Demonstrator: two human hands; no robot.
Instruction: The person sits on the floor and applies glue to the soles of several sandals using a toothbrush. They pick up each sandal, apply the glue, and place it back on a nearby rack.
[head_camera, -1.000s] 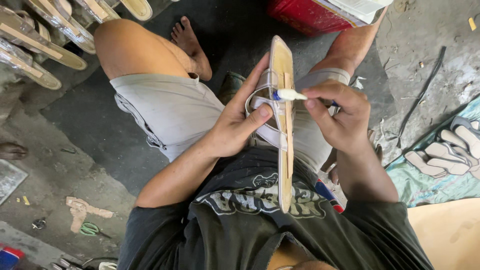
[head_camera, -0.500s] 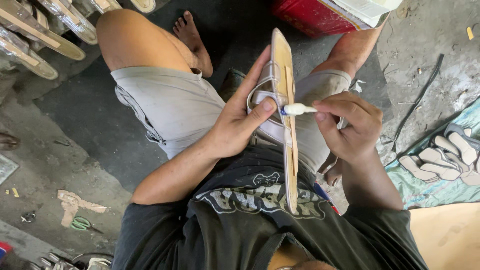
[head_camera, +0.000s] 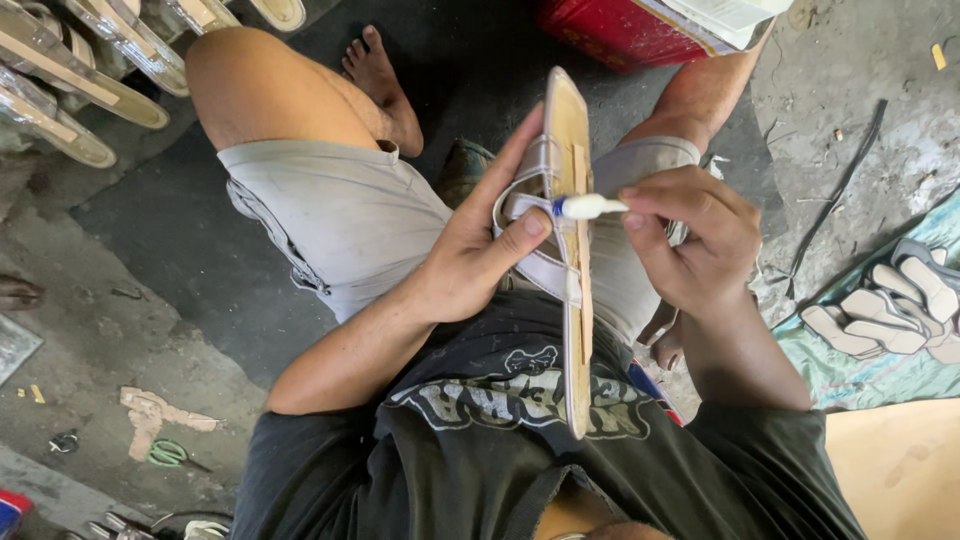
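Sandal sole held on edge above the lap, pen tip at its strap.

Tan sandal sole (head_camera: 572, 250), long and thin, pale strap looped left; left hand (head_camera: 478, 262) fingers clasping it; right hand (head_camera: 690, 240) fingers pinching white pen (head_camera: 588, 207) just right of the sole.

soft daylight, sharp centre (edges perhaps warped)

A sandal (head_camera: 572, 250) is held on edge over the lap by the left hand (head_camera: 480, 255), thumb pressed beside its pale straps (head_camera: 530, 200). A white pen (head_camera: 590, 207) is pinched in the right hand (head_camera: 690, 240), its tip laid against the sole. Cut soles (head_camera: 890, 305) are stacked at the right, a red box (head_camera: 625, 30) above.
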